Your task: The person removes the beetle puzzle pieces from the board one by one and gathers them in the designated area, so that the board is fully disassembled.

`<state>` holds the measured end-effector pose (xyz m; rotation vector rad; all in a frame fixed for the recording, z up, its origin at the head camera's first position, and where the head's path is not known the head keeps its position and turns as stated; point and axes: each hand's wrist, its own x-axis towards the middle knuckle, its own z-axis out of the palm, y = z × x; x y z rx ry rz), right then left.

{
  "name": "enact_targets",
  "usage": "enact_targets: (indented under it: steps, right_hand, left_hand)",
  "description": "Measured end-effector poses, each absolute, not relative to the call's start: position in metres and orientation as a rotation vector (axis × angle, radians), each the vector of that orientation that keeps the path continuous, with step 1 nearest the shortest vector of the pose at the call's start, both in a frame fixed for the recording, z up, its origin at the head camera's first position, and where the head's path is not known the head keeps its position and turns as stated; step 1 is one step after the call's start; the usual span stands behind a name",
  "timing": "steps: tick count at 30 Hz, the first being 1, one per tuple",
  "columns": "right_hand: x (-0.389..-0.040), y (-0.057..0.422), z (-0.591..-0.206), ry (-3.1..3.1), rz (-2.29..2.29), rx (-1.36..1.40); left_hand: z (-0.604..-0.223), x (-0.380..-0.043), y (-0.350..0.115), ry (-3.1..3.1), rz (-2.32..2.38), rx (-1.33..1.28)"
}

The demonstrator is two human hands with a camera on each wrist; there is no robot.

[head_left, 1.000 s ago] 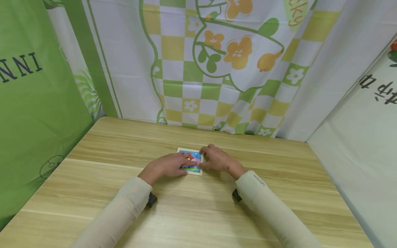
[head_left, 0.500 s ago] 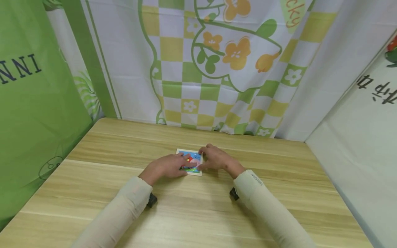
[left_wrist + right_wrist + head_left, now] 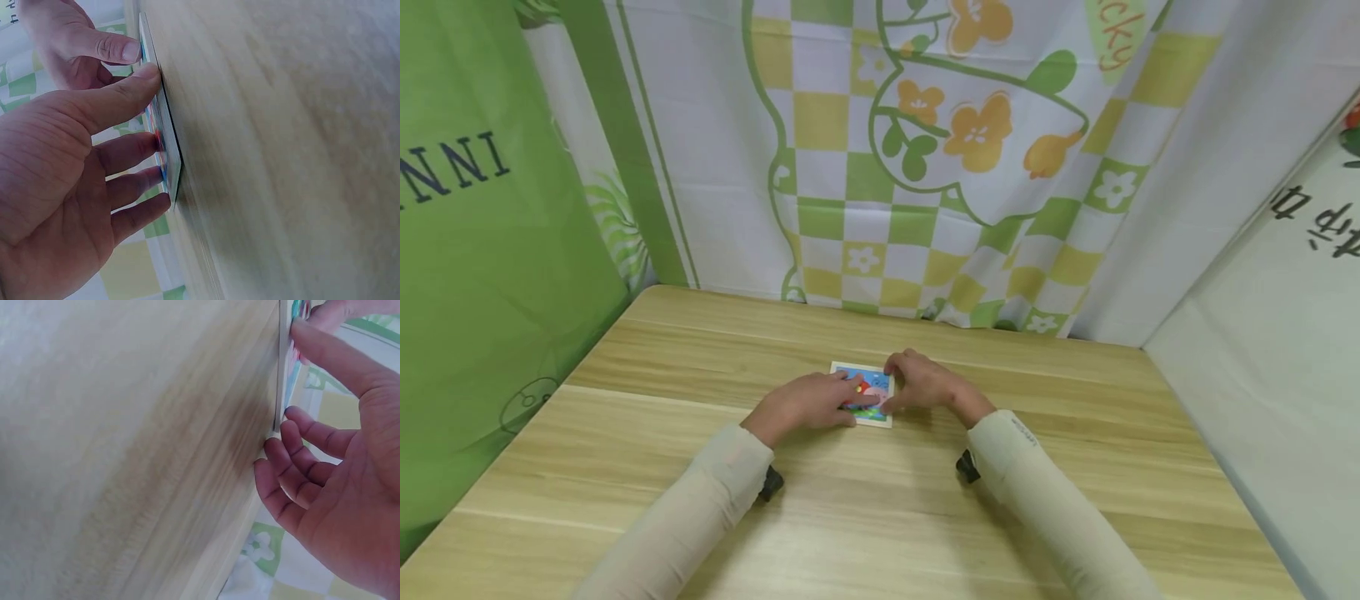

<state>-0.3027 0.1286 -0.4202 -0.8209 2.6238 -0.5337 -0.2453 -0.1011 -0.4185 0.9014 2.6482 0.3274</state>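
A small square picture board (image 3: 871, 380), with a pale border and a bright cartoon print, lies flat on the wooden table (image 3: 865, 517). My left hand (image 3: 808, 402) covers its left part. In the left wrist view that hand's fingertips (image 3: 150, 142) touch the printed face, and its thumb rests near the edge of the board (image 3: 167, 134). My right hand (image 3: 927, 385) is at the right side. Its thumb (image 3: 325, 347) touches the border, the index fingertip meets the corner, and the other fingers bend loosely beside the board on the table. Much of the print is hidden.
A patterned curtain (image 3: 820, 167) hangs behind the table's far edge. Green cloth (image 3: 490, 275) borders the left side, and a white sheet with dark lettering (image 3: 1285, 333) the right. A black wrist device (image 3: 967, 467) sits under each sleeve.
The view shifts slightly with the head. Both hands stay in nearly the same place on the board, with only slight movement of the fingers.
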Motion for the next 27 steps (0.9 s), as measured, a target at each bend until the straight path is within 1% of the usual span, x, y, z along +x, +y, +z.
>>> enact_targets:
  steps: [12, 17, 27]
  right_hand:
    - [-0.3052, 0.1348, -0.4189, 2.607, -0.581, -0.824]
    - [-0.3048, 0.1326, -0.4180, 2.600, -0.583, -0.868]
    - [-0.3039, 0.1275, -0.4174, 2.636, -0.525, -0.843]
  left_hand:
    - [-0.4200, -0.2461, -0.0988, 2.662, 0.340, 0.939]
    - [-0.4211, -0.2462, -0.0990, 2.678, 0.363, 0.908]
    - [-0.4211, -0.2467, -0.1002, 2.676, 0.362, 0.916]
